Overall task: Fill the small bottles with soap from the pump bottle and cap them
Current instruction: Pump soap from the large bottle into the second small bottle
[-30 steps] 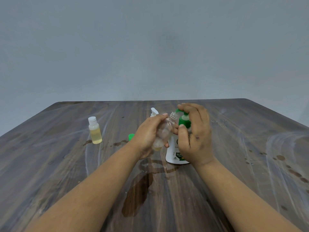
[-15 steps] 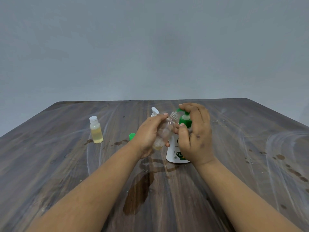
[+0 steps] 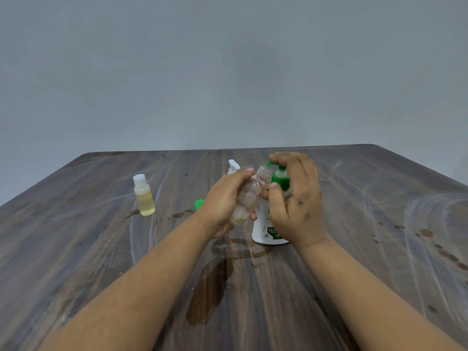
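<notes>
Left hand [image 3: 222,203] fingers grip clear small bottle [image 3: 249,198], tilted, mouth just beside spout under right hand [image 3: 295,196] fingers, apparently pressing pump bottle [image 3: 266,230] head. Risk: mouth misaligned, soap spills onto counter [image 3: 379,249].

A bare, plain room is shown, its kind not told: a dark wood-grain table [image 3: 101,249], streaked white and stained with wet patches, is set before an unadorned grey wall [image 3: 228,72] at the far side.
</notes>
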The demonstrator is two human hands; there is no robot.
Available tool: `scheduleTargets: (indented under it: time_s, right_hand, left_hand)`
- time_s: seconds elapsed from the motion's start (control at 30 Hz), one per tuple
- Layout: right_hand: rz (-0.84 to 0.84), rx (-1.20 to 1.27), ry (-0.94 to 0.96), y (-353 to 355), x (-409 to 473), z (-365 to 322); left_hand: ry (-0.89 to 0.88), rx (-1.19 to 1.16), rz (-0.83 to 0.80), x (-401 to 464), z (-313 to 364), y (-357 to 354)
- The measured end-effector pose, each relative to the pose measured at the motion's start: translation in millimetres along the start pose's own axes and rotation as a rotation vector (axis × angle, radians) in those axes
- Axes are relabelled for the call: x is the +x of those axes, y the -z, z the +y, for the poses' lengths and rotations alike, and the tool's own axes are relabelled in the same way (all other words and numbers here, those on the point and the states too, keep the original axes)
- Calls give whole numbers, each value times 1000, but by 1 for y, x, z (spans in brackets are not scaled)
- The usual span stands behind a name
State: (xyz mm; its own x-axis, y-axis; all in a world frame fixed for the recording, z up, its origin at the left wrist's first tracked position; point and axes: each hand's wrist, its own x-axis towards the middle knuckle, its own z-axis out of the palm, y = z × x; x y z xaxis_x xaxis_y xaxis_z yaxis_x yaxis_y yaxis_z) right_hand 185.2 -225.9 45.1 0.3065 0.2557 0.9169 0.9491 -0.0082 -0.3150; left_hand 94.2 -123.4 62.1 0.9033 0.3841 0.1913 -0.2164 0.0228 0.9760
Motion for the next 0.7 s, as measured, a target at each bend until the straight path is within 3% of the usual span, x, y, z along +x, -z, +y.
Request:
scheduleTargets:
  time_s: [0.7]
  right_hand:
    - [10,-5,-3,-1,-1,0]
  left_hand:
    - [-4,-6,-11,0,-1,0]
